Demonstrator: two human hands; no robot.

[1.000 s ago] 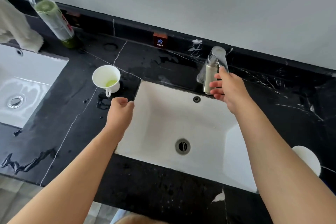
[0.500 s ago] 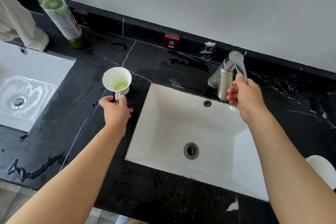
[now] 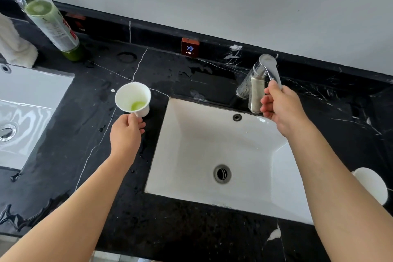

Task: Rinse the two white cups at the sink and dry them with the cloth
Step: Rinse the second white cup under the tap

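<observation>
White cup point(image 3: 133, 99): sitting on the black marble counter point(image 3: 89, 144), just left of the right-hand sink point(image 3: 212, 144), tilting slightly toward the camera; a small pool of green liquid point(image 3: 137, 105) is lying in its bottom. Its handle is facing the person and is mostly hidden.

Left hand point(image 3: 126, 134): reaching to the near side of the cup, thumb and fingers curling together and pinching at the handle.

Second white cup point(image 3: 371, 185): showing only in part at the right edge, on the counter beside the sink, the right forearm covering most of it.

Right hand point(image 3: 280, 106): gripping the lever of the chrome faucet point(image 3: 258, 83), fingers wrapping round it from below and thumb lying on top. No water is showing at the spout.

Sink: white, rectangular, set under the counter, its drain point(image 3: 222, 174) lying near the front; an overflow hole is sitting in the back wall.

White cloth point(image 3: 14, 42): hanging at the far left, above a second sink point(image 3: 27, 112).

Bottle point(image 3: 49, 21): standing behind that second sink, holding green liquid, a white cap on top.

Label marked COLD point(image 3: 190, 48): standing on the backsplash, left of the faucet. Water is pooling on the counter in patches.
</observation>
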